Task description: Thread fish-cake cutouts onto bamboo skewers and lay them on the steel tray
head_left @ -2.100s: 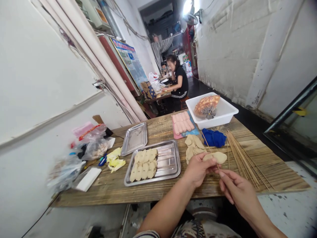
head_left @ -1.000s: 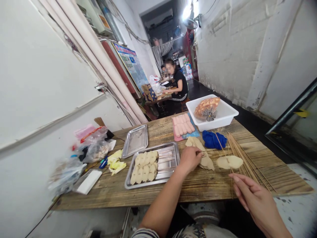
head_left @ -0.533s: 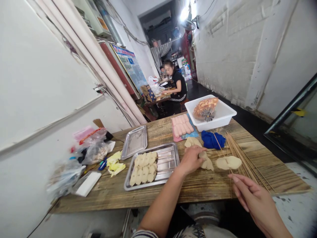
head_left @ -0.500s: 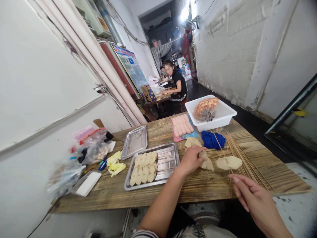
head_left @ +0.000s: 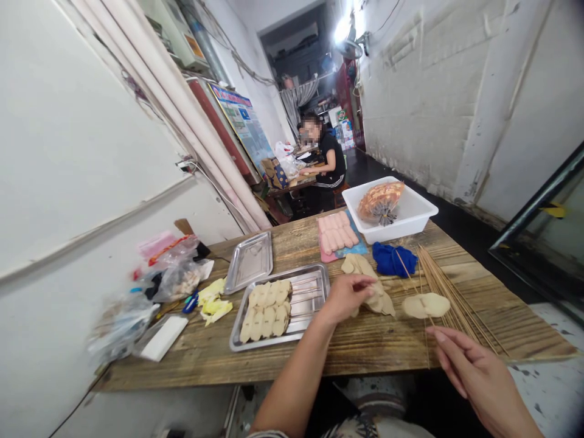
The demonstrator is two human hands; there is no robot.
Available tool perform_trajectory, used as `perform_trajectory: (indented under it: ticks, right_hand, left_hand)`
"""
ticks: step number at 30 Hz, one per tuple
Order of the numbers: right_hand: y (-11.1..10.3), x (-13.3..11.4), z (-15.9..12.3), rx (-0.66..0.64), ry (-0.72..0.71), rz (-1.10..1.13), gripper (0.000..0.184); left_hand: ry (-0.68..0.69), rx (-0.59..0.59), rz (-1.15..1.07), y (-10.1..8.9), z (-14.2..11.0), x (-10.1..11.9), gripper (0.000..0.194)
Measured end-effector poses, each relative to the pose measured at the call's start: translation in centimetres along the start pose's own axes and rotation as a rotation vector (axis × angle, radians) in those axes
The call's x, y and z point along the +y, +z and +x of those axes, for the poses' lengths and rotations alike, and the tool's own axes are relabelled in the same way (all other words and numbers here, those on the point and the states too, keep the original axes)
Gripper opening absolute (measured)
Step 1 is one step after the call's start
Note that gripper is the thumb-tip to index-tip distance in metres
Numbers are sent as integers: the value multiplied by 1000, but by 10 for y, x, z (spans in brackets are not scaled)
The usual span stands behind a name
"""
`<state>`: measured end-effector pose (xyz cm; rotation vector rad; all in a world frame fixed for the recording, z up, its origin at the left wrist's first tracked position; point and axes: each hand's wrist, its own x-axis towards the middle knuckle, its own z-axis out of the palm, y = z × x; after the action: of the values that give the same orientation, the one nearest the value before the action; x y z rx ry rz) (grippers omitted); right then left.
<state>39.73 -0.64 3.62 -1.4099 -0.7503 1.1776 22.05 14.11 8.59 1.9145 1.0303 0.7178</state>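
Observation:
My right hand [head_left: 472, 362] pinches a thin bamboo skewer [head_left: 427, 347] near the table's front edge. At the skewer's upper end are flat beige oval slices [head_left: 426, 305], seemingly threaded on it. My left hand [head_left: 349, 297] hovers at a loose pile of similar beige slices [head_left: 379, 299], its thumb and fingers slightly apart; the slices' contact with the fingertips is partly hidden. On the left, a metal tray [head_left: 325, 281] holds several finished-looking skewers of beige slices [head_left: 264, 319] in two rows. Loose bamboo skewers [head_left: 449, 298] fan out beside my right hand.
A blue cloth [head_left: 393, 260] lies behind the slices. Beyond it are pink sausage-like pieces [head_left: 337, 231] in a pack and a white plastic bin [head_left: 413, 222]. A second metal tray [head_left: 249, 261] and plastic bags [head_left: 180, 274] lie left. A person [head_left: 329, 155] sits farther back.
My left hand has drawn back slightly to the left over the beige slices, uncovering more of the pile. My right hand still holds the skewer in nearly the same place.

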Motion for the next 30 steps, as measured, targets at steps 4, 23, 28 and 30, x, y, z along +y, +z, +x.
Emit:
perform_trajectory:
  ticks: [4,23,28,30]
  right_hand:
    - [-1,-4,2,22,-20,-8,40]
    - [0,-4,2,24,-1,4,38]
    - [2,-4,0,14,19,17,36]
    - [3,-4,0,18,24,17,36]
  left_hand:
    - [133,-231,308,10,-25,10,22]
    - [-65,66,759,-19,-7,12,38]
    - [-19,110,853,8,6,11,52]
    - [-4,102,864,12,8,12,53]
